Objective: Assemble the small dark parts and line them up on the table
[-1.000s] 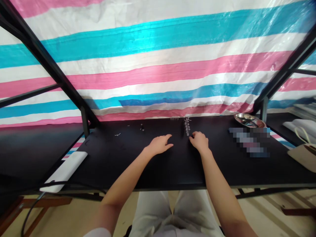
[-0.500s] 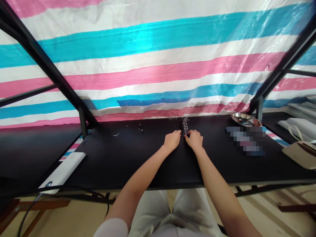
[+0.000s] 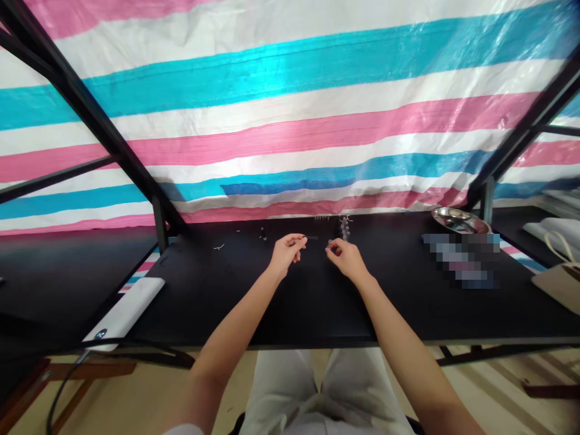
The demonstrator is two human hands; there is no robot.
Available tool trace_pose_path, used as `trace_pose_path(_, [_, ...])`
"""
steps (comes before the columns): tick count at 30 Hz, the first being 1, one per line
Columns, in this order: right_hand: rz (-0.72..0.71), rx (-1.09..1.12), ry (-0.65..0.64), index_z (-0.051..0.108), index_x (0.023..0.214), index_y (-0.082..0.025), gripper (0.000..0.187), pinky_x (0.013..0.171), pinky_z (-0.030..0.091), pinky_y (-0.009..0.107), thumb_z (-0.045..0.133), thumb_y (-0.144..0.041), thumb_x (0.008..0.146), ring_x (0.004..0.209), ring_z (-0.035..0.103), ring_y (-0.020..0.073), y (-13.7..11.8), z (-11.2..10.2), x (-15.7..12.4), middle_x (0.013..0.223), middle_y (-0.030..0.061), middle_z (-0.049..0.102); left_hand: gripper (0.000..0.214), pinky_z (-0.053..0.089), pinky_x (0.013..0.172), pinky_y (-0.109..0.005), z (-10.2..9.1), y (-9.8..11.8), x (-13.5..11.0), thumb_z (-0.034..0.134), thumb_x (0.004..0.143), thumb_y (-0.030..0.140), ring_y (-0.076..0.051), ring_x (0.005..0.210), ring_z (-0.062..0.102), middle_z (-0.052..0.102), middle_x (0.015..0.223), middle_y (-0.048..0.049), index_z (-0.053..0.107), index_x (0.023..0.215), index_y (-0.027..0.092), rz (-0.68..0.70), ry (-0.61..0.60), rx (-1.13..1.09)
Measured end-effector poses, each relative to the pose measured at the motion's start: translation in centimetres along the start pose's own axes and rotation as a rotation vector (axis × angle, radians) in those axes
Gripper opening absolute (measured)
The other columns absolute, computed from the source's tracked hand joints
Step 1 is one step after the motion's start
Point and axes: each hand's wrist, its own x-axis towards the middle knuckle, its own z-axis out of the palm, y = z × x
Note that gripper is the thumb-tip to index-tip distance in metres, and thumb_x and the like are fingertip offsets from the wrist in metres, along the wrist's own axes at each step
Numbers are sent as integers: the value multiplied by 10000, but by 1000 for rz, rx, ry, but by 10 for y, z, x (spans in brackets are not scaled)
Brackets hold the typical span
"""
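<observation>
Both of my hands are raised a little above the black table (image 3: 317, 302). My left hand (image 3: 285, 252) is closed in a pinch on a thin dark needle-like piece that points right. My right hand (image 3: 343, 257) is also closed in a pinch, on a tiny item I cannot make out, just below a short string of clear beads (image 3: 345, 227) lying near the table's far edge. The two hands are a small gap apart, fingertips facing each other.
A metal dish (image 3: 458, 220) sits at the back right, with a blurred patch in front of it. Small dark bits (image 3: 319, 218) and a tiny bottle (image 3: 263, 233) lie along the far edge. A white board (image 3: 127, 305) and cable hang off the left. Striped tarp behind.
Both hands lifted off the table beside the beads and drew back toward me. The left hand now pinches a thin dark piece, and the right hand pinches something tiny.
</observation>
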Motion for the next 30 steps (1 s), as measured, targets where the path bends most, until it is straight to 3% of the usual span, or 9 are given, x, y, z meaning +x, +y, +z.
trace_pose_path(5, [-147, 22, -17, 580, 747, -189, 107, 561, 366, 228, 515, -274, 755, 524, 475, 114, -9, 4, -4, 580, -19, 508, 404, 277, 336, -174, -6, -12, -9, 725, 609, 398, -25, 355, 420, 563, 641, 14, 597, 873, 119, -83, 11, -149])
trace_pose_path(15, [-169, 19, -15, 538, 725, -185, 52, 535, 338, 221, 500, -217, 741, 513, 429, 101, -18, 6, -8, 591, -27, 475, 387, 276, 339, -170, 4, -12, -20, 724, 621, 378, -19, 355, 405, 533, 620, 33, 598, 883, 123, -101, -82, -255])
trace_pose_path(19, [-135, 0, -23, 519, 709, -188, 23, 534, 327, 219, 504, -200, 721, 521, 425, 101, -18, 7, -8, 599, -28, 476, 365, 284, 340, -166, 4, -8, -23, 708, 635, 383, -22, 356, 414, 545, 613, 27, 599, 865, 121, -55, -63, -168])
trace_pose_path(30, [-108, -117, -38, 463, 693, -196, 57, 596, 349, 235, 470, -140, 691, 621, 474, 130, -12, 10, -8, 688, 2, 512, 269, 366, 420, -168, 10, -5, -36, 645, 702, 363, -31, 424, 426, 530, 593, 38, 618, 865, 151, 238, 20, 250])
